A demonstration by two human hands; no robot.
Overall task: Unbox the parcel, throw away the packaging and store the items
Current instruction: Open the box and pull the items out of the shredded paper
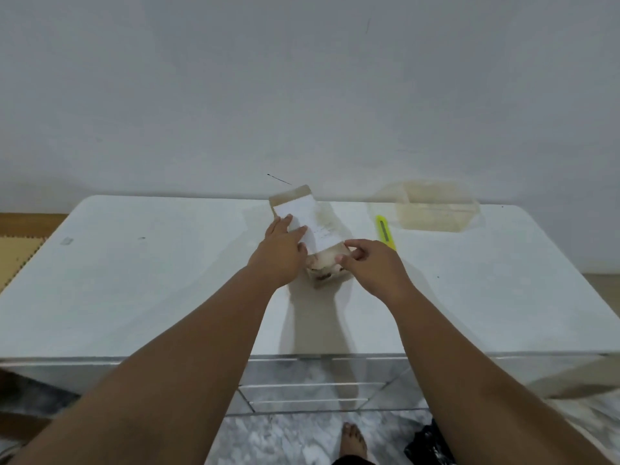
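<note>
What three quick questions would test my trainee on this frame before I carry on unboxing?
1. True or false: the yellow cutter lies on the table, to the right of the parcel.
2. Choose one: the left hand is A) lying flat on the parcel's top, B) holding the cutter, C) hanging below the table edge.
3. Short answer: which hand pinches the parcel's near end?

Key: 1 true. 2 A. 3 the right hand.
</note>
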